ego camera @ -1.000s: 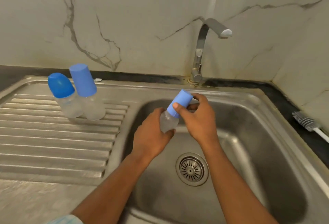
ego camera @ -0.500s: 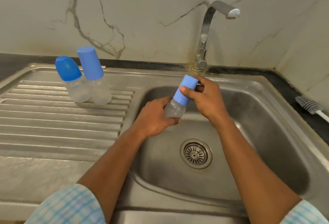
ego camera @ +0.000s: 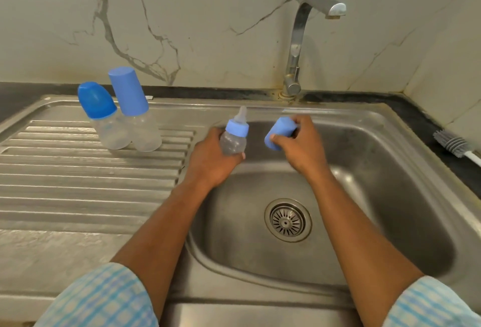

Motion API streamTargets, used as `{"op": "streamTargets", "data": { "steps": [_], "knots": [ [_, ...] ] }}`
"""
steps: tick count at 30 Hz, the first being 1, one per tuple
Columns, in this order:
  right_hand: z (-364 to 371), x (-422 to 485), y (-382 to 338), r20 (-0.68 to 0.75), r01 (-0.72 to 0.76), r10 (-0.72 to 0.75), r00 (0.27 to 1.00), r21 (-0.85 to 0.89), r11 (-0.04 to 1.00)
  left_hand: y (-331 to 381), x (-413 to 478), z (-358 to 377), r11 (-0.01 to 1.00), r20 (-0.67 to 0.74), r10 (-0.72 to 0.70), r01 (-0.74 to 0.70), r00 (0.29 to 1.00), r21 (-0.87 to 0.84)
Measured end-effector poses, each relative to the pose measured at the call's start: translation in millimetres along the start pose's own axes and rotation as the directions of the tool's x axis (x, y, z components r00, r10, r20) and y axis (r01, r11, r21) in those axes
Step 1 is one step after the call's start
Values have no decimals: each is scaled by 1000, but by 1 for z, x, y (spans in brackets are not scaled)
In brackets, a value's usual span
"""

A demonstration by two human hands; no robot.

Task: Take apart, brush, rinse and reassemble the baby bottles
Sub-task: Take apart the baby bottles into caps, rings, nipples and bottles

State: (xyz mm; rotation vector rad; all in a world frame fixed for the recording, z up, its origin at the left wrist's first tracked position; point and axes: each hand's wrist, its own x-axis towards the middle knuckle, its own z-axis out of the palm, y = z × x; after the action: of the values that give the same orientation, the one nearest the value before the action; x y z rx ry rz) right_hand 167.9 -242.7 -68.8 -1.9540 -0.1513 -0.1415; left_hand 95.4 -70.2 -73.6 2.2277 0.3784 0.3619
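Observation:
Over the sink basin point(ego camera: 385, 196), my left hand point(ego camera: 212, 159) grips a small clear baby bottle point(ego camera: 233, 142) by its body. Its blue collar and pale teat stand uncovered at the top. To its right, my right hand point(ego camera: 302, 142) holds the light blue cap point(ego camera: 278, 133), apart from the bottle. Two more capped bottles stand on the ribbed drainboard point(ego camera: 78, 183) at the left: one with a rounded dark blue cap point(ego camera: 97, 103), one with a tall light blue cap point(ego camera: 128, 92).
A steel tap point(ego camera: 299, 40) rises behind the basin, with no water running. The drain strainer point(ego camera: 287, 220) sits in the basin floor. A grey bottle brush point(ego camera: 454, 146) lies on the dark counter at the right, by the marble wall.
My right hand has pulled the light blue cap off the bottle and moved it to the right, uncovering the teat. My left hand has kept hold of the bottle body.

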Motion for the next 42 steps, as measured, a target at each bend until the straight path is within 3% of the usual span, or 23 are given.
{"op": "streamTargets", "data": {
  "steps": [3,6,10,20,24,29,32,42],
  "knots": [
    [16,-6,31,212,7,53,976,-274,962,1,0,1,999,-8,-4,4,1000,-44],
    [32,-5,58,372,94,126,920,-519,850,2,1,0,999,8,-5,6,1000,-51],
    [56,2,66,449,153,192,873,-624,766,2,2,-1,999,4,5,-5,1000,-50],
    [85,-1,78,554,171,169,815,-508,845,-1,1,1,999,38,32,-31,999,-20],
    [65,11,58,384,144,117,916,-586,798,-3,2,-1,999,40,25,-23,999,-45],
    [0,-3,-8,135,44,-14,991,-222,974,-1,-2,-1,997,25,46,-45,999,-59],
    [-23,-32,-21,123,75,-61,991,-116,990,3,-7,1,996,38,67,-65,997,-61],
    [-14,-31,-27,134,85,-74,988,-73,994,10,-12,9,986,77,119,-109,990,-123]
  ]
}}
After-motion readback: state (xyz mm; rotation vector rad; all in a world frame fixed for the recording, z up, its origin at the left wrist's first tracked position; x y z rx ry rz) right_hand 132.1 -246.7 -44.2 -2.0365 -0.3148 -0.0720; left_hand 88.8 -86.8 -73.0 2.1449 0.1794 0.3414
